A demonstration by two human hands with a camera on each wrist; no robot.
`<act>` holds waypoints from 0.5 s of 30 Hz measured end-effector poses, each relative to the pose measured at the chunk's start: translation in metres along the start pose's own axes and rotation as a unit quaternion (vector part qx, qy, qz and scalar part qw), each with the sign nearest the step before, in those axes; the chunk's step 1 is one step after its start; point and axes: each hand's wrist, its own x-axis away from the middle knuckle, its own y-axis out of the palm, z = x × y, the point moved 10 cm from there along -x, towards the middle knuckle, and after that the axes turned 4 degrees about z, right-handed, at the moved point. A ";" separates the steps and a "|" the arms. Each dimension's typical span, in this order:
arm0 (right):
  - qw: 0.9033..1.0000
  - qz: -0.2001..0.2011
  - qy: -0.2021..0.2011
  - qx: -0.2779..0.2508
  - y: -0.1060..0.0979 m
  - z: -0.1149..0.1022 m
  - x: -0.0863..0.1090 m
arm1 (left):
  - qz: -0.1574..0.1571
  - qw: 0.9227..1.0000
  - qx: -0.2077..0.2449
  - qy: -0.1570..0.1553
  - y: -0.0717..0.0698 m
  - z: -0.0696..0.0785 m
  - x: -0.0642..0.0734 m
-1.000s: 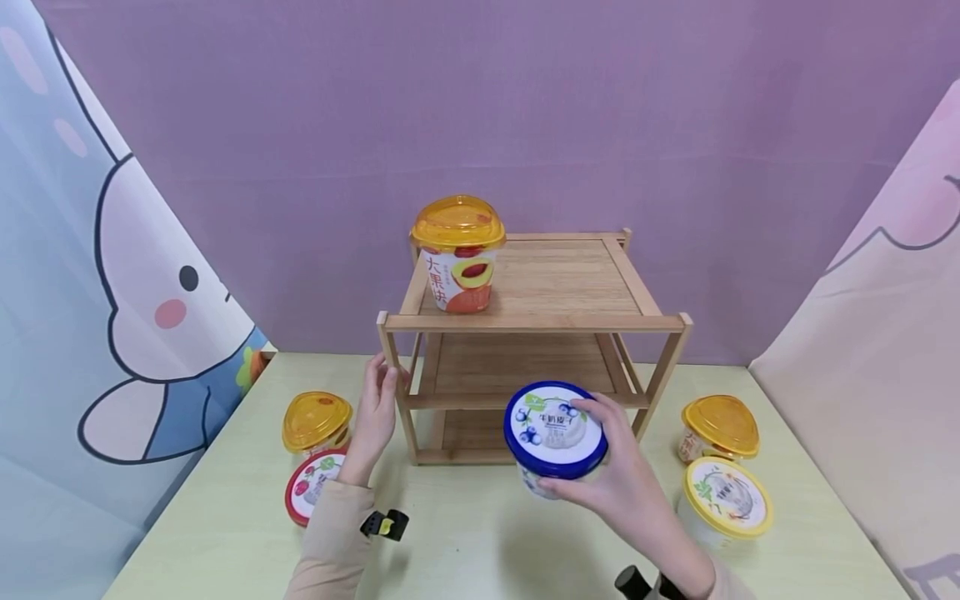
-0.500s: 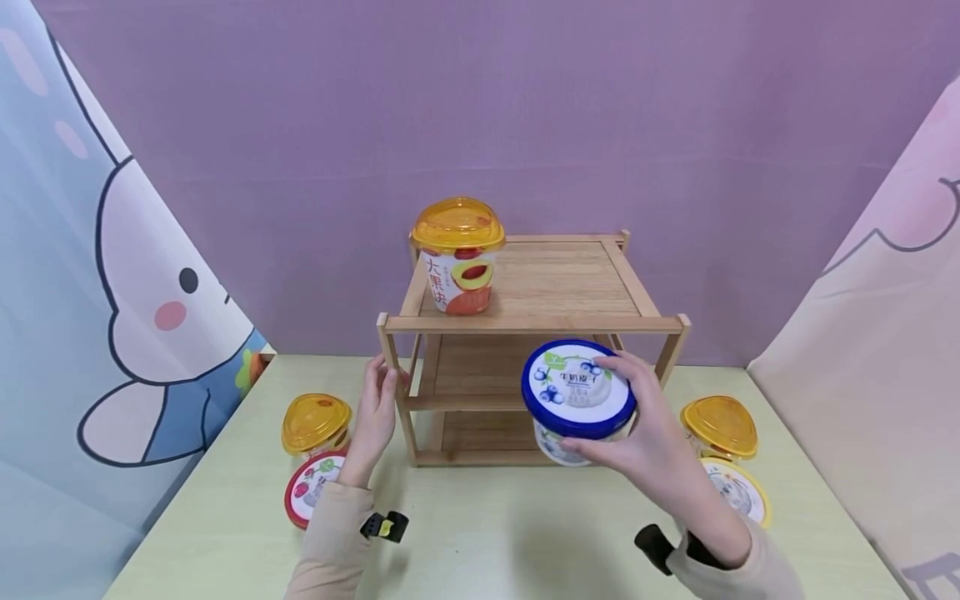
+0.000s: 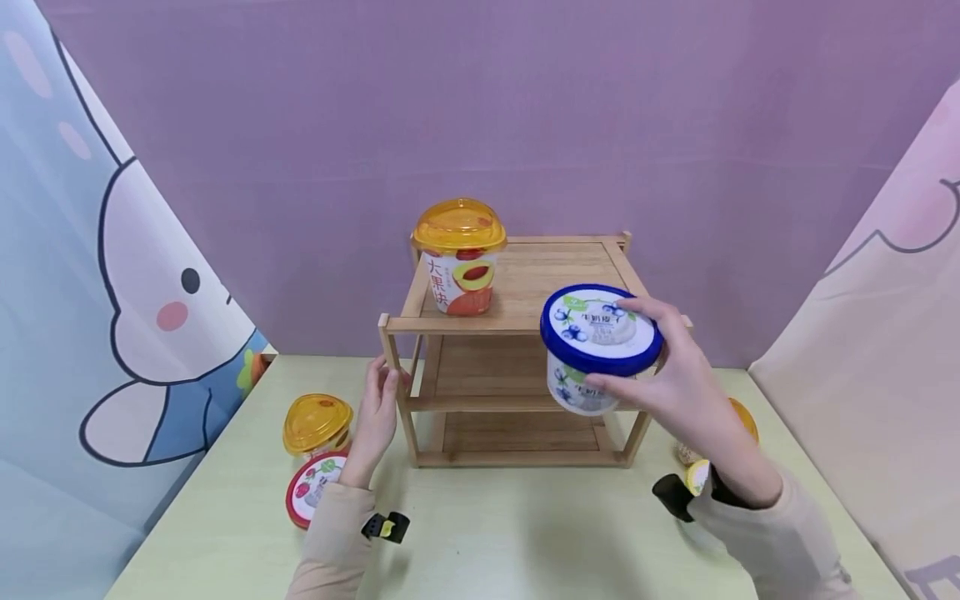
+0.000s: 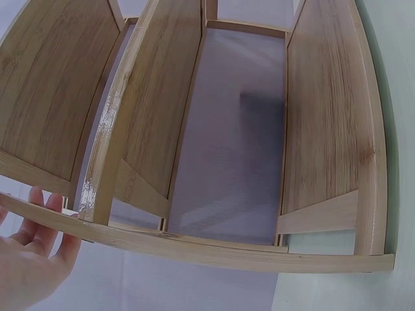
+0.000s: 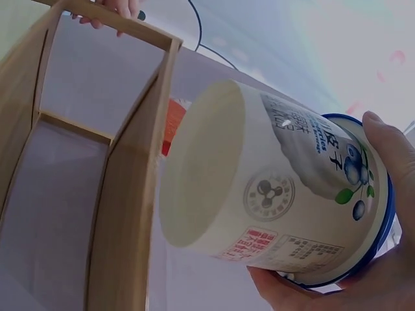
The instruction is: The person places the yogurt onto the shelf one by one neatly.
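My right hand grips a yogurt tub by its blue lid rim, thumb on the near side. The tub has a blueberry print and hangs slightly tilted in front of the right part of a three-tier wooden shelf. In the right wrist view, the tub's pale underside faces the rack and looks apart from it. My left hand holds the shelf's left front post, and in the left wrist view its fingers curl around the wood. On the top tier's left stands a peach-print cup with an orange domed lid.
Left on the table, an orange-lidded cup stands behind a red-lidded tub, partly covered by my left sleeve. Right, another orange-lidded cup and a yellow-lidded tub are mostly hidden by my right arm. A purple cloth hangs behind.
My right hand has lifted the blue-lidded tub up and to the right, from the lower tiers' height to about the top tier's front edge. The left hand stays on the post.
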 end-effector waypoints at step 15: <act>0.999 0.006 0.009 0.031 -0.023 0.002 -0.043 | -0.009 1.000 0.014 -0.004 0.002 0.030 0.005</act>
